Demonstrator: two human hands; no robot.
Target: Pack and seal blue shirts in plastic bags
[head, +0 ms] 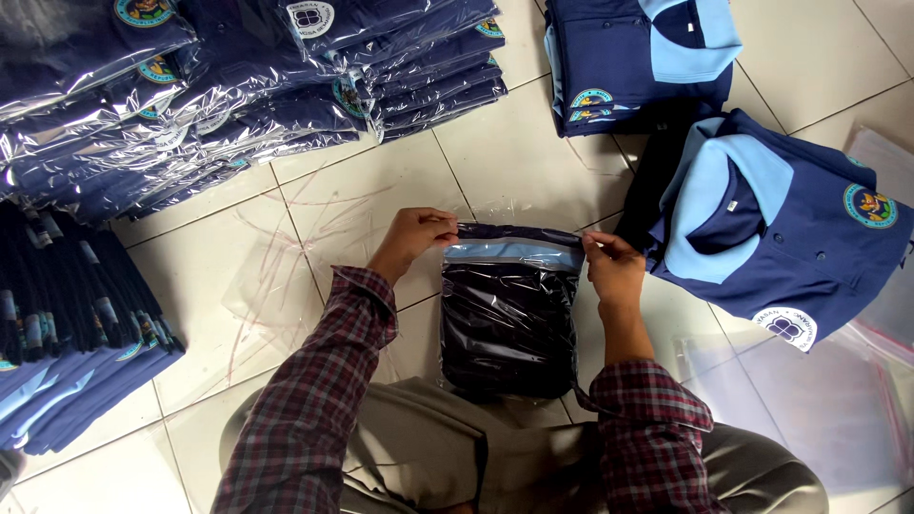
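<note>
Left hand [411,238] and right hand [613,268] pinch the top corners of the bagged dark shirt [509,319] on the tiled floor [495,152]. Folded blue shirt [776,228] at three o'clock, wrapped stacks [190,95] at ten, empty bags [838,400] at four.

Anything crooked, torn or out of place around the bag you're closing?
Nothing damaged. The folded dark shirt sits straight in its clear bag, left hand and right hand at the top corners. Only the loose empty bags on the tiled floor lie slightly scattered.
</note>
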